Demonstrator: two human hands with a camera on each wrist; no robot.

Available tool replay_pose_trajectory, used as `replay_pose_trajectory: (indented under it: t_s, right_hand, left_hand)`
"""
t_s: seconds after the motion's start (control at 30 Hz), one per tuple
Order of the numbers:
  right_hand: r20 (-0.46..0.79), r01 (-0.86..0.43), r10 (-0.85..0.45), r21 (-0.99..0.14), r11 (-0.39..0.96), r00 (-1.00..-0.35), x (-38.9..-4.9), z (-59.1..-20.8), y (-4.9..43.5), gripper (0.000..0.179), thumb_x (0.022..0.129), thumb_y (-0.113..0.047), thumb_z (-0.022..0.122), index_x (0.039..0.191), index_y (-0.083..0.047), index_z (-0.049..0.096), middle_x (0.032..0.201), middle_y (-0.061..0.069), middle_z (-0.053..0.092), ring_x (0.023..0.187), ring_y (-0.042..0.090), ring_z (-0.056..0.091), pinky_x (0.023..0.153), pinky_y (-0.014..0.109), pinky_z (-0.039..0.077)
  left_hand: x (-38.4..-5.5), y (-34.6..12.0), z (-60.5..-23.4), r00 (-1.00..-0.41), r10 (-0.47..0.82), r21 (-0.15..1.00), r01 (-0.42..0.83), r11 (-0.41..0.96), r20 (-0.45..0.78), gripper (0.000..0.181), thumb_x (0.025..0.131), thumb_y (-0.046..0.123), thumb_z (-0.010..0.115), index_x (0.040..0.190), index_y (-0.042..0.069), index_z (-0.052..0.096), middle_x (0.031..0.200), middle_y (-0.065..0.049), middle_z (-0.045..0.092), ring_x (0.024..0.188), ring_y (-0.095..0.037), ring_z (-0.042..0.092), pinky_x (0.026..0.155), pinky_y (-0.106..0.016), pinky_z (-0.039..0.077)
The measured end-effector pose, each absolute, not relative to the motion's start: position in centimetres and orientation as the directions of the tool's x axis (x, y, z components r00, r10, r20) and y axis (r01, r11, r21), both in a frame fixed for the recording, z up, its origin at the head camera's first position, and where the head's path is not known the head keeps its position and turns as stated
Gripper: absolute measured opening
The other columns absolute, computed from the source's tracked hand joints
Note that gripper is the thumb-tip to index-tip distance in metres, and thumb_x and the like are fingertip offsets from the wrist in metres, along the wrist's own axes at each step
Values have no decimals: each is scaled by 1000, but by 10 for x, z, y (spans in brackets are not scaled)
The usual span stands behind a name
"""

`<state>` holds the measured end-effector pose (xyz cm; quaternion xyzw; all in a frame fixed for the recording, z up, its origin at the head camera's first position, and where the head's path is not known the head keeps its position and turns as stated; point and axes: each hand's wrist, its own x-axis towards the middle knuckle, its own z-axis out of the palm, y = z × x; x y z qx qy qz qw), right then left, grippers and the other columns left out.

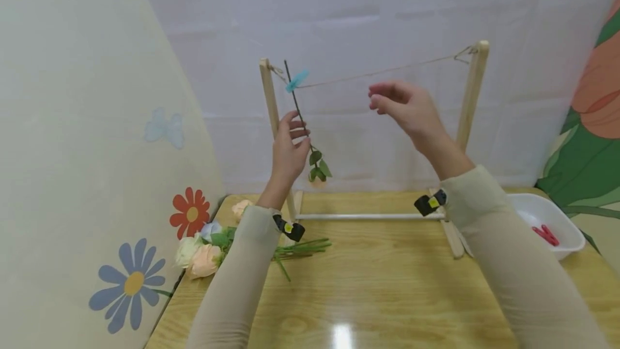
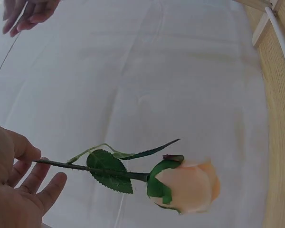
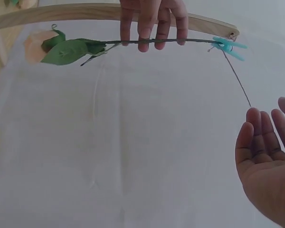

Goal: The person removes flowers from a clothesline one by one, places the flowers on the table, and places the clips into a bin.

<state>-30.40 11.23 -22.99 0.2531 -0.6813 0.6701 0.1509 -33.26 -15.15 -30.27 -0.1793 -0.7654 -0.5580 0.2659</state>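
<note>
A peach artificial rose hangs head down from the string. A light blue clothespin clips its stem there, close to the left post. My left hand is at the stem, fingers spread and fairly straight along it; the stem shows unbroken across them in the right wrist view. My right hand is raised in front of the string, fingers bent loosely, thumb apart, nothing between them. In the right wrist view the string runs behind its fingertips.
A wooden frame with a left post and right post holds the string. More roses lie at the table's left, green stems pointing right. A white basin with red clothespins stands at the right.
</note>
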Motion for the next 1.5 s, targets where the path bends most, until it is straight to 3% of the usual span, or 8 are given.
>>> replay_pose_trajectory:
  t_s: [0.17, 0.43, 0.83, 0.97, 1.2, 1.5]
  right_hand:
    - [539, -543, -163, -839, -26, -826, -309, -217, 94, 28, 97, -8, 67, 121, 5, 66, 104, 4, 70, 94, 18, 65, 86, 29, 55]
    - [494, -481, -157, -869, -116, -855, -315, -202, 73, 32, 97, -11, 68, 127, 0, 65, 122, 14, 67, 101, 23, 67, 94, 35, 56]
    - [522, -472, -161, -840, -269, -838, -322, -188, 44, 36, 96, -5, 68, 129, 6, 62, 121, 18, 66, 104, 26, 67, 96, 36, 56]
    - [519, -471, -155, -842, -263, -841, -323, -185, 35, 39, 95, -4, 69, 131, 7, 60, 124, 19, 65, 109, 28, 65, 98, 35, 54]
    - [519, -480, -153, -846, -233, -841, -327, -182, 18, 39, 95, -2, 67, 132, 8, 60, 130, 24, 62, 112, 26, 64, 95, 32, 56]
    - [501, -462, -130, -853, -242, -856, -331, -180, 6, 37, 95, 1, 67, 130, 11, 59, 122, 21, 65, 104, 25, 65, 92, 32, 57]
  left_hand:
    - [-330, -148, -303, -775, -7, 736, 597, 319, 632, 57, 94, -11, 57, 147, 0, 41, 125, -25, 59, 109, -34, 65, 89, -42, 58]
    - [-329, -145, -304, -762, 3, 730, 621, 286, 647, 58, 93, -13, 58, 147, -1, 40, 118, -24, 60, 101, -35, 67, 75, -27, 60]
    - [-326, -146, -304, -737, 3, 705, 647, 289, 675, 56, 92, -13, 58, 144, -2, 42, 114, -22, 61, 99, -36, 67, 74, -24, 59]
    - [-328, -145, -304, -721, 8, 687, 664, 296, 693, 55, 92, -11, 59, 144, -2, 42, 113, -22, 62, 98, -35, 68, 73, -23, 59]
    - [-325, -144, -302, -721, 21, 679, 662, 318, 693, 55, 92, -9, 61, 144, 1, 43, 114, -21, 62, 99, -34, 68, 75, -31, 60]
    - [-324, -141, -300, -720, 22, 682, 666, 302, 693, 55, 93, -9, 61, 144, 1, 43, 113, -21, 62, 99, -34, 67, 74, -28, 60]
